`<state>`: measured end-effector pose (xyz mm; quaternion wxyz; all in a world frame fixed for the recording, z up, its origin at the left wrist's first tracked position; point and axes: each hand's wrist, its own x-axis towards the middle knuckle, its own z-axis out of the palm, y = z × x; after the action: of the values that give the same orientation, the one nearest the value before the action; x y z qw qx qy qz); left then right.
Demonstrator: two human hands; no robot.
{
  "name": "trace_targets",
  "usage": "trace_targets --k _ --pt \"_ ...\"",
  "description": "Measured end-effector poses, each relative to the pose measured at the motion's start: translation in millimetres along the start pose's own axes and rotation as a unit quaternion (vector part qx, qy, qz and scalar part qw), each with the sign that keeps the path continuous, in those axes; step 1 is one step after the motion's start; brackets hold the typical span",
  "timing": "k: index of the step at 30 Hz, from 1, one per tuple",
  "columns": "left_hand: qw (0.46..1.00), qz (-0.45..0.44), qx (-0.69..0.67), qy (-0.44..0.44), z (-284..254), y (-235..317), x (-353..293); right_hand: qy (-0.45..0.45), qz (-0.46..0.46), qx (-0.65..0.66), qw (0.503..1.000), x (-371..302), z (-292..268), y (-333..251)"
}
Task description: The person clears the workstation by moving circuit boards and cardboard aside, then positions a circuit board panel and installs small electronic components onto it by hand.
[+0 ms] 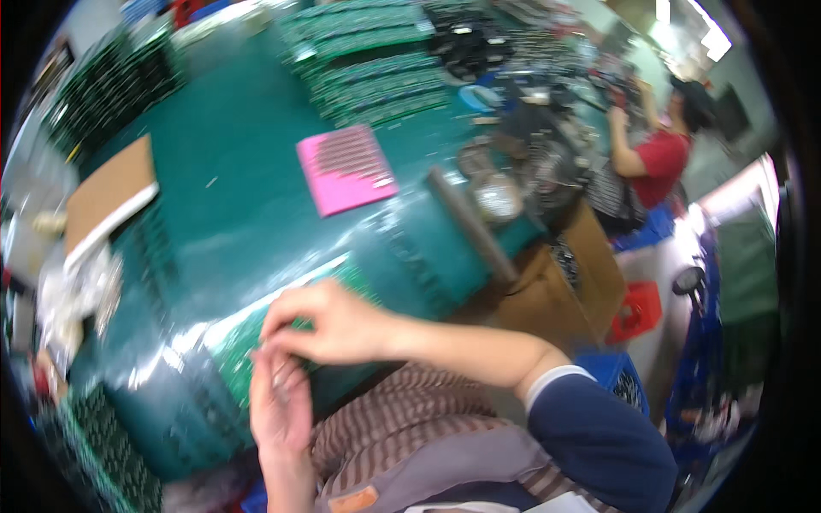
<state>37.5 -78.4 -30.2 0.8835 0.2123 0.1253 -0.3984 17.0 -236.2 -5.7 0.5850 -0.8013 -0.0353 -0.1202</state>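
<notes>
The left hand (286, 402) is turned palm up at the tabletop's (231, 158) near edge, fingers loosely curled, perhaps as a cradle; whether they are closed on anything, I cannot tell. The right hand (333, 323) reaches across from three o'clock, its thumb and forefinger together at the left fingertips, a posture suited to fine handling; blur hides anything pinched. Just beyond and under both hands lies a green circuit board (233, 352), probably kept close for easy reach. Farther out, a grey bar (470, 227) lies toward two o'clock. At twelve, a pink pad (338, 199) carries rows of small pieces, seemingly to keep them orderly. Beyond it, stacked green boards (376, 85) leave the near area for working.
</notes>
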Motion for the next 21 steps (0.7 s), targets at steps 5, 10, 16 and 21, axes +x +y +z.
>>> trace_targets --k 5,10,16,21 --pt "0.994 -0.007 0.087 0.069 6 -2 -7 0.043 -0.015 -0.103 0.994 40 7 23" --pt "0.994 0.002 0.098 0.047 -2 -1 -17 -0.015 0.020 -0.140 0.990 64 24 25" --pt "0.993 -0.004 0.108 0.048 -7 3 -22 -0.069 0.081 -0.193 0.975 66 29 17" --pt "0.997 -0.012 0.064 0.042 -13 3 -20 -0.074 0.062 -0.209 0.973 67 29 16"
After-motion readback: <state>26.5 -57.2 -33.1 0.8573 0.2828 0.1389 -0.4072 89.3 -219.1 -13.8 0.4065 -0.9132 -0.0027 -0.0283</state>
